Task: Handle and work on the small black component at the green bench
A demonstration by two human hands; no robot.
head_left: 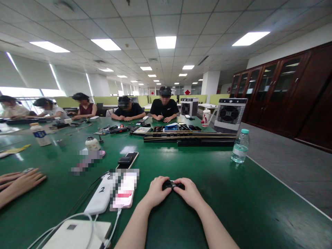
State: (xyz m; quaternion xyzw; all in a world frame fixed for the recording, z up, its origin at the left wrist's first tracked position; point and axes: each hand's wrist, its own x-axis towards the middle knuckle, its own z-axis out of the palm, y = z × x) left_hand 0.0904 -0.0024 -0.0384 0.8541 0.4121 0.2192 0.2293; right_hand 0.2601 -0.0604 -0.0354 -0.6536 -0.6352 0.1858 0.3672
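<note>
A small black object (173, 184), with a lighter bit at its middle, lies low over the green table between my two hands. My left hand (157, 192) has its thumb and fingers closed round one end of it. Its other end is pinched by my right hand (191, 192) in the same way. Fingers cover much of the object, and its exact kind is too small to make out. Left of my left hand lies a phone (127, 193) with a lit, partly blurred screen and a white cable plugged in.
A white power bank (100, 195) and a white box (80, 235) with cables lie at left, near a co-worker's hands (23, 181). A water bottle (240, 147) stands at right. Long black rails (204, 141) and several tools lie farther back, before seated people.
</note>
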